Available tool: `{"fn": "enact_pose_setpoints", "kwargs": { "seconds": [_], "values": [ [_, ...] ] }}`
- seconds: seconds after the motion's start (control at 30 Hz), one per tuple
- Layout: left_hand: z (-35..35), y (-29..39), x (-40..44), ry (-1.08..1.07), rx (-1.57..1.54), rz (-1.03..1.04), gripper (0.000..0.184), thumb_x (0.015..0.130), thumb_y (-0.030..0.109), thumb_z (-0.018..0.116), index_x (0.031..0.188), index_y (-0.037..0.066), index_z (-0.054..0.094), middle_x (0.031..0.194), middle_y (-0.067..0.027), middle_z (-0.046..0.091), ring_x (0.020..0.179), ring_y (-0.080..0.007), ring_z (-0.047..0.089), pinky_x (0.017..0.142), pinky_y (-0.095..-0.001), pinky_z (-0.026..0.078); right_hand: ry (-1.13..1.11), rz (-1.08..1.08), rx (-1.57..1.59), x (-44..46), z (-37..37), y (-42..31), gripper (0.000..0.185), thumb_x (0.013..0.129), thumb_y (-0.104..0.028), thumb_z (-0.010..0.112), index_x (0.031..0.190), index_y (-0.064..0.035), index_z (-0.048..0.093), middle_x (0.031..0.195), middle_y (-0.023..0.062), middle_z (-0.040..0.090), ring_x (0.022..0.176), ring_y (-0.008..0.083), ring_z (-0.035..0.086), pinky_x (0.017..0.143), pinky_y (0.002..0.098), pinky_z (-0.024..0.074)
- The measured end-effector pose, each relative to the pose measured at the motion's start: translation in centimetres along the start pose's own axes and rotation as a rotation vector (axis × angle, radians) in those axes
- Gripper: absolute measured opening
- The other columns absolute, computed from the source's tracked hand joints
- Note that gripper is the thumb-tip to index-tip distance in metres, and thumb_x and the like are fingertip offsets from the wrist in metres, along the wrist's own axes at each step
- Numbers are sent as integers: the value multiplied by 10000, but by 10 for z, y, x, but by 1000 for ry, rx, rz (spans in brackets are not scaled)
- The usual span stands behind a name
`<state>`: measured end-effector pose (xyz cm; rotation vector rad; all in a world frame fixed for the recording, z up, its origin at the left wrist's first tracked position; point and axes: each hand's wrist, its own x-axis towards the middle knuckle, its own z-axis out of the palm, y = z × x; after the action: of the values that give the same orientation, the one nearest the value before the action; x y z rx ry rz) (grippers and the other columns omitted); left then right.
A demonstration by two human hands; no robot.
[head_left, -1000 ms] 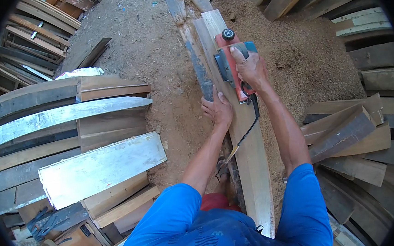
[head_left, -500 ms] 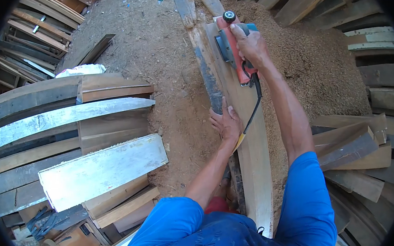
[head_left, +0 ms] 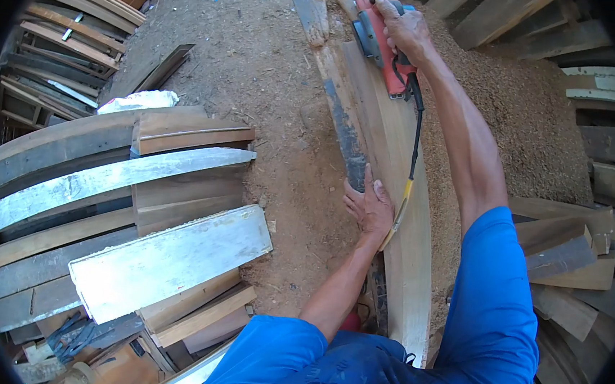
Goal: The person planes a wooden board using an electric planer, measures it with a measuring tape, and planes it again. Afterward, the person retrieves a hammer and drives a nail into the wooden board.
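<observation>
My right hand (head_left: 405, 32) is closed round the handle of a red electric planer (head_left: 394, 76), which sits on the far end of a long wooden board (head_left: 406, 272). From the planer's rear, a black cord (head_left: 416, 139) with a yellow section runs back along the board, passing beside my left wrist. My left hand (head_left: 371, 210) lies with spread fingers at the board's left edge, touching it near a dark, weathered beam (head_left: 341, 119). What is under the left palm is hidden, as is the planer's underside.
A heap of wood shavings (head_left: 508, 121) lies right of the board. Stacked planks and a white-painted board (head_left: 172, 261) stand on the left. More timber offcuts (head_left: 562, 255) are piled on the right. A white bag (head_left: 139, 101) lies at the upper left.
The planer, in my right hand, has moved forward along the board towards its far end, and the cord has straightened. My left hand stays at the board's edge. The view has shifted slightly.
</observation>
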<state>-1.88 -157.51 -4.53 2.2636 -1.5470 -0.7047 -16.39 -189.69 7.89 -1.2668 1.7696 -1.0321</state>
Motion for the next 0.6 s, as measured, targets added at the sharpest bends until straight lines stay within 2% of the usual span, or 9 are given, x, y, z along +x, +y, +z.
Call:
{"fn": "enact_pose_setpoints", "kwargs": {
  "seconds": [0.03, 0.07, 0.17, 0.23, 0.27, 0.33, 0.4, 0.6],
  "values": [
    [-1, 3, 2, -3, 1, -10, 518, 1041, 361, 427, 1556, 369, 375, 1539, -312, 244, 1309, -528, 346, 1094, -638, 265, 5, -28, 7, 4, 0, -3, 588, 955, -650, 563, 932, -95, 754, 606, 23, 594, 528, 124, 581, 506, 315, 476],
    [-3, 4, 1, -8, 0, -22, 519, 1039, 360, 431, 1555, 372, 375, 1539, -311, 247, 1310, -528, 346, 1093, -639, 267, -5, -20, 3, 4, -2, -5, 564, 962, -637, 564, 1046, -113, 758, 615, 9, 581, 526, 110, 567, 503, 302, 465],
    [-4, 6, 2, 7, 56, -30, 511, 1035, 355, 441, 1544, 371, 396, 1533, -309, 265, 1316, -517, 352, 1088, -628, 278, 25, 66, 135, -8, -8, 7, 550, 965, -616, 576, 1078, -103, 741, 626, -9, 551, 511, 94, 529, 488, 285, 438],
    [-8, 9, 1, -2, 13, -53, 501, 1033, 354, 443, 1533, 367, 416, 1529, -304, 277, 1321, -504, 357, 1086, -620, 284, -5, 85, 257, -47, -31, 9, 515, 970, -584, 587, 975, -86, 716, 632, -18, 556, 511, 87, 525, 486, 276, 426],
    [-9, 11, 2, -10, -10, -58, 497, 1032, 353, 445, 1528, 366, 426, 1527, -302, 283, 1323, -498, 360, 1084, -616, 288, 8, 68, 322, -78, -45, 11, 543, 962, -595, 592, 872, -71, 703, 623, -8, 587, 518, 102, 562, 502, 288, 447],
    [-5, 8, 3, 21, 6, -57, 489, 1031, 361, 446, 1520, 363, 441, 1526, -297, 289, 1323, -483, 368, 1086, -608, 289, 10, 172, 427, -145, -75, 12, 469, 999, -520, 589, 997, -62, 688, 642, -37, 549, 511, 65, 510, 486, 252, 418],
    [0, 11, 4, 36, 11, -64, 484, 1030, 372, 448, 1514, 361, 452, 1526, -292, 295, 1322, -471, 373, 1089, -602, 287, 3, 207, 438, -218, -102, 36, 463, 1019, -509, 562, 1046, -59, 665, 659, -46, 538, 521, 53, 495, 479, 239, 402],
    [-2, 14, 3, 45, 17, -106, 499, 1025, 402, 467, 1521, 358, 431, 1529, -287, 300, 1326, -455, 372, 1108, -596, 266, 216, 390, 506, -456, -135, 73, 451, 1032, -485, 544, 1104, -44, 599, 672, -38, 520, 521, 52, 490, 472, 229, 402]
  ]
}}
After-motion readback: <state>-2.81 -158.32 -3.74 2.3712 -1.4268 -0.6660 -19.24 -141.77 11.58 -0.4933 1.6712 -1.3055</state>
